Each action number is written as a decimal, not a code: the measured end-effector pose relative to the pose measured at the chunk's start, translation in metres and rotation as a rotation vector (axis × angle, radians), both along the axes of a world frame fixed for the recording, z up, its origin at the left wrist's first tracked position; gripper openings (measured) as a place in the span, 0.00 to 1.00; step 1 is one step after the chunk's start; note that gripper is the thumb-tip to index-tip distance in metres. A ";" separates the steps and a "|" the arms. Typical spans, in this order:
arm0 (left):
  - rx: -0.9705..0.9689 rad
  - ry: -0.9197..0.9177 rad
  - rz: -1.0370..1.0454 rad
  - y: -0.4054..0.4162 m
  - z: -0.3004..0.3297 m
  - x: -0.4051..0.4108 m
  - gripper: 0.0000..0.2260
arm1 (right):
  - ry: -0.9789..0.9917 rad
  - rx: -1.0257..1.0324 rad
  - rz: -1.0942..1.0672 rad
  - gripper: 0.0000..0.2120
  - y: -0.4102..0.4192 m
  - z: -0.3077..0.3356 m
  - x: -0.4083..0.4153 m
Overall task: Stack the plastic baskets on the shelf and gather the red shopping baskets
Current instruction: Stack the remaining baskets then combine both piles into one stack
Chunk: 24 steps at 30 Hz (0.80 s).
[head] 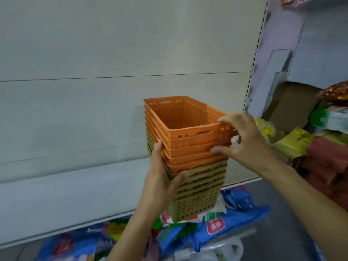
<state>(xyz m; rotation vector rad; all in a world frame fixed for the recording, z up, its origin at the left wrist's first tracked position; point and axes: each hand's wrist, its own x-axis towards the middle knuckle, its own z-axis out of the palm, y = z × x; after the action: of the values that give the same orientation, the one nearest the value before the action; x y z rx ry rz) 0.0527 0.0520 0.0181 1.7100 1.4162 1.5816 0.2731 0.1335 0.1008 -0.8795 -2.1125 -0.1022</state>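
Observation:
A nested stack of perforated plastic baskets is held up in front of a pale shelf: several orange baskets on top, several olive-tan baskets below. My left hand grips the stack's near left corner, thumb across the front where orange meets tan. My right hand pinches the top orange baskets at the near right corner, fingers on the rim and thumb lower on the front. No red shopping basket is in view.
The white shelf board and back panel run behind and left of the stack. Blue and green packaged goods lie heaped below. At the right stand a cardboard box and yellow and red packs.

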 end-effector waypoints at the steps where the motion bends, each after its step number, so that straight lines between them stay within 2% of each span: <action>1: -0.003 -0.005 -0.002 0.004 -0.001 0.005 0.42 | -0.001 0.009 -0.015 0.31 0.001 0.001 0.006; 9: -0.093 -0.007 -0.112 0.073 0.006 0.075 0.44 | 0.032 -0.025 -0.233 0.26 0.032 0.006 0.074; 17: -0.117 0.054 -0.215 0.152 0.011 0.140 0.43 | 0.030 -0.058 -0.464 0.31 0.078 0.003 0.123; 24: -0.125 0.065 -0.195 0.196 0.009 0.162 0.45 | 0.055 -0.123 -0.513 0.34 0.109 0.000 0.134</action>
<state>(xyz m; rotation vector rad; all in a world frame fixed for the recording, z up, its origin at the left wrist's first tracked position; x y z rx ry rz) 0.2149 0.2479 0.0267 1.7795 1.3047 1.3187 0.4070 0.2422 0.1010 -1.4655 -1.8135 -0.2117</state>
